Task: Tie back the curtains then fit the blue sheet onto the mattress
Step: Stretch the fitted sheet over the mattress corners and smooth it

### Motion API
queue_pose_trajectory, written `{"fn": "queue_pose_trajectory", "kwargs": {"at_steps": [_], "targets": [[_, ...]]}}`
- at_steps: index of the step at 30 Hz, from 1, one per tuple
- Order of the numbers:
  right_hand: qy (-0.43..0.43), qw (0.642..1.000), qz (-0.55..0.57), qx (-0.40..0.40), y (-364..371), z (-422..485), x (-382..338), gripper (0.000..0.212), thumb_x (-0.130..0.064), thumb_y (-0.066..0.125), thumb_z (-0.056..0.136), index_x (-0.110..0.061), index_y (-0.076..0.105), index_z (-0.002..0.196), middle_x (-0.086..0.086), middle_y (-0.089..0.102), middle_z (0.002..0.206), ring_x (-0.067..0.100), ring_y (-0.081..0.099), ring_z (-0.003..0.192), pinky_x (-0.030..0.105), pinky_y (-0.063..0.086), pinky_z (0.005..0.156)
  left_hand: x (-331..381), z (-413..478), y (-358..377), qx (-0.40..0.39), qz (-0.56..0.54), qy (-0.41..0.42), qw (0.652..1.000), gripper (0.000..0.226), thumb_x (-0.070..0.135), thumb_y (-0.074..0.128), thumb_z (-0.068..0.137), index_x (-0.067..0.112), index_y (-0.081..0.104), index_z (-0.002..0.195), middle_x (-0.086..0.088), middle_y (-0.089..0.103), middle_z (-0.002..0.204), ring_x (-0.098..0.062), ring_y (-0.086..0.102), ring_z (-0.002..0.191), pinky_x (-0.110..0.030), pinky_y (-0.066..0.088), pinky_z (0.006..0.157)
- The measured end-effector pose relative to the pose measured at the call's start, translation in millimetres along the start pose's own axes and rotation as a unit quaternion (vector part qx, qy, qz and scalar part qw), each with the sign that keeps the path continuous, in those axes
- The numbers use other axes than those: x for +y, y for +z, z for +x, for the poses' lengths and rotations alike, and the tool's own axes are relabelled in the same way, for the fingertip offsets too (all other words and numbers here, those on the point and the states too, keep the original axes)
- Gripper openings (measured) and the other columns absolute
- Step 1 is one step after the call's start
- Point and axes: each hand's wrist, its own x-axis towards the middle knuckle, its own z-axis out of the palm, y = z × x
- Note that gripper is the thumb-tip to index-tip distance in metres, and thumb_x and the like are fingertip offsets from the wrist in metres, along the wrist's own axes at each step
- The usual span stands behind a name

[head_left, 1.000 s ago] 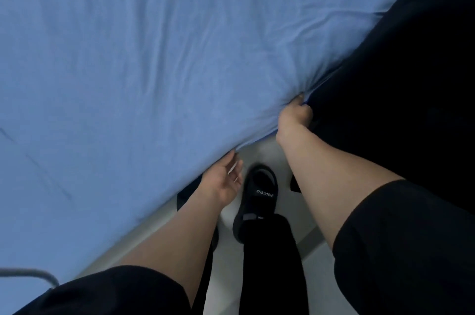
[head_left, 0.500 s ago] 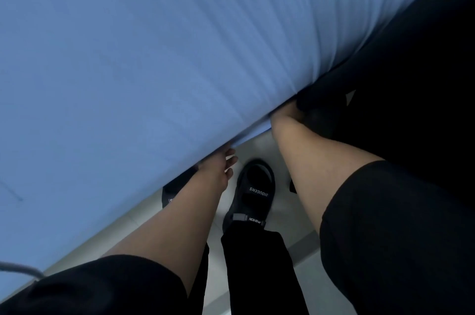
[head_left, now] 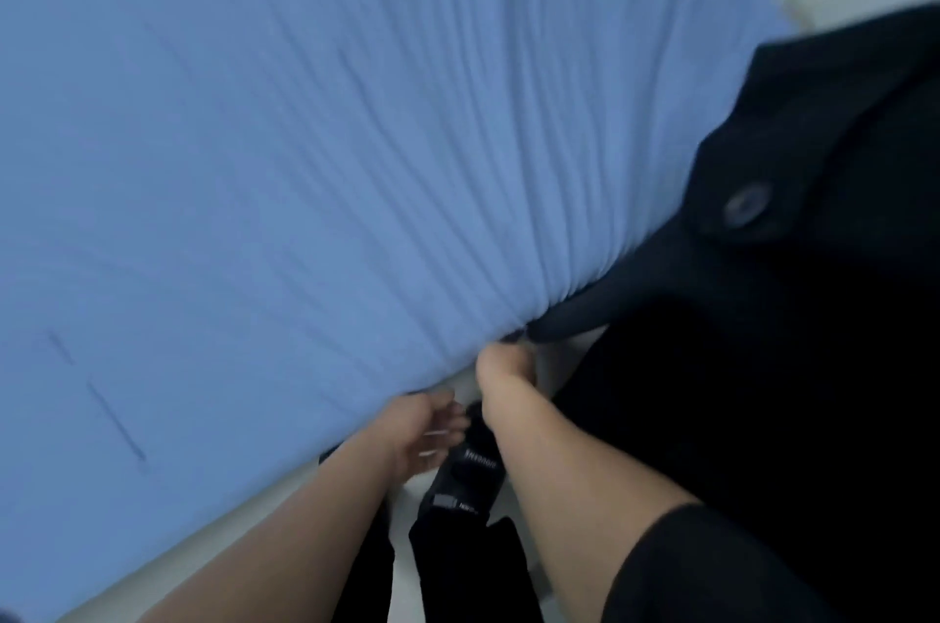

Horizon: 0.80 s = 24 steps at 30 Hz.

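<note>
While view blurs with motion, blue sheet [head_left: 315, 154] covers mattress top, wrinkles fanning toward gathered corner at lower right edge. Right hand [head_left: 506, 364] curled at that corner, fingers tucked under sheet edge; exact grip cannot be told. Left hand [head_left: 424, 429] just below sheet edge, palm up, fingers loosely spread, holding nothing. Dark garment with button [head_left: 743, 211] lies beside corner on right. Black shoe [head_left: 465, 475] on floor between forearms
</note>
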Motion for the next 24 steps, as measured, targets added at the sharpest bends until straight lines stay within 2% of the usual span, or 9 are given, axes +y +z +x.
{"fn": "queue_pose_trajectory", "kwargs": {"at_steps": [3, 6, 10, 14, 16, 18, 20, 22, 24], "targets": [[0.005, 0.993, -0.03, -0.118, -21, -63, -39, 0.028, -0.023, 0.045, 0.082, -0.005, 0.062, 0.094, 0.014, 0.07, 0.092, 0.029, 0.067, 0.074, 0.036, 0.059, 0.072, 35, -65, 11, 0.02, 0.071, 0.053, 0.996, 0.013, 0.031, 0.06, 0.09, 0.021, 0.068, 0.087, 0.002, 0.072, 0.084, -0.012, 0.063, 0.072, -0.027, 0.04, 0.065], [-0.06, 0.988, -0.041, -0.133, -50, -111, -113, 0.019, -0.013, 0.046, 0.085, -0.004, 0.06, 0.076, 0.015, 0.068, 0.072, 0.024, 0.058, 0.049, 0.023, 0.045, 0.046, 84, -115, 33, 0.024, 0.043, 0.129, 0.99, 0.018, 0.025, 0.06, 0.09, 0.02, 0.066, 0.074, -0.004, 0.069, 0.08, -0.013, 0.058, 0.062, -0.023, 0.037, 0.056], [-0.233, 0.952, -0.167, -0.111, -87, -127, -214, 0.013, -0.023, 0.048, 0.08, -0.013, 0.054, 0.073, 0.014, 0.071, 0.093, 0.035, 0.07, 0.089, 0.04, 0.059, 0.081, 151, -160, 65, 0.033, 0.038, 0.211, 0.976, 0.014, 0.022, 0.057, 0.095, 0.012, 0.066, 0.09, -0.008, 0.072, 0.085, -0.019, 0.064, 0.073, -0.027, 0.041, 0.062], [-0.347, 0.8, -0.488, -0.022, -156, -110, -313, 0.027, -0.016, 0.043, 0.093, -0.009, 0.061, 0.113, 0.013, 0.063, 0.119, 0.034, 0.061, 0.111, 0.034, 0.047, 0.085, 195, -164, 82, 0.036, 0.091, 0.261, 0.96, 0.012, 0.019, 0.055, 0.097, 0.012, 0.063, 0.093, -0.01, 0.072, 0.093, -0.019, 0.064, 0.074, -0.026, 0.043, 0.06], [-0.327, 0.733, -0.597, 0.014, -195, -89, -355, 0.018, -0.011, 0.042, 0.094, -0.007, 0.059, 0.098, 0.013, 0.062, 0.117, 0.032, 0.061, 0.1, 0.034, 0.046, 0.08, 209, -165, 85, 0.062, 0.122, 0.29, 0.947, 0.011, 0.016, 0.055, 0.097, 0.01, 0.062, 0.093, -0.009, 0.072, 0.094, -0.017, 0.065, 0.074, -0.026, 0.045, 0.06], [-0.284, 0.701, -0.652, 0.053, -231, -64, -385, 0.02, -0.007, 0.043, 0.093, -0.01, 0.049, 0.074, 0.012, 0.061, 0.099, 0.025, 0.055, 0.075, 0.031, 0.045, 0.067, 223, -163, 88, 0.077, 0.159, 0.328, 0.928, 0.008, 0.013, 0.056, 0.095, 0.012, 0.064, 0.093, -0.006, 0.072, 0.092, -0.016, 0.067, 0.075, -0.023, 0.045, 0.06], [-0.265, 0.719, -0.639, 0.075, -260, -43, -403, 0.022, -0.007, 0.047, 0.093, -0.012, 0.047, 0.072, 0.009, 0.057, 0.088, 0.023, 0.051, 0.07, 0.029, 0.042, 0.062, 238, -158, 93, 0.099, 0.21, 0.361, 0.903, 0.009, 0.012, 0.058, 0.092, 0.018, 0.065, 0.092, -0.002, 0.071, 0.089, -0.017, 0.068, 0.079, -0.025, 0.047, 0.061], [-0.217, 0.758, -0.61, 0.079, -286, -25, -401, 0.008, -0.007, 0.05, 0.093, -0.01, 0.056, 0.097, 0.011, 0.058, 0.094, 0.027, 0.053, 0.085, 0.031, 0.045, 0.069, 253, -153, 104, 0.117, 0.269, 0.397, 0.87, 0.01, 0.016, 0.058, 0.091, 0.024, 0.065, 0.092, 0.004, 0.069, 0.089, -0.016, 0.068, 0.083, -0.03, 0.051, 0.069], [-0.133, 0.813, -0.565, 0.045, -299, 0, -388, 0.041, -0.009, 0.057, 0.093, -0.008, 0.048, 0.133, 0.02, 0.059, 0.107, 0.031, 0.058, 0.1, 0.036, 0.051, 0.082, 271, -150, 119, 0.129, 0.334, 0.425, 0.831, 0.013, 0.019, 0.055, 0.094, 0.026, 0.064, 0.1, 0.008, 0.067, 0.092, -0.013, 0.065, 0.083, -0.029, 0.051, 0.074]]}}
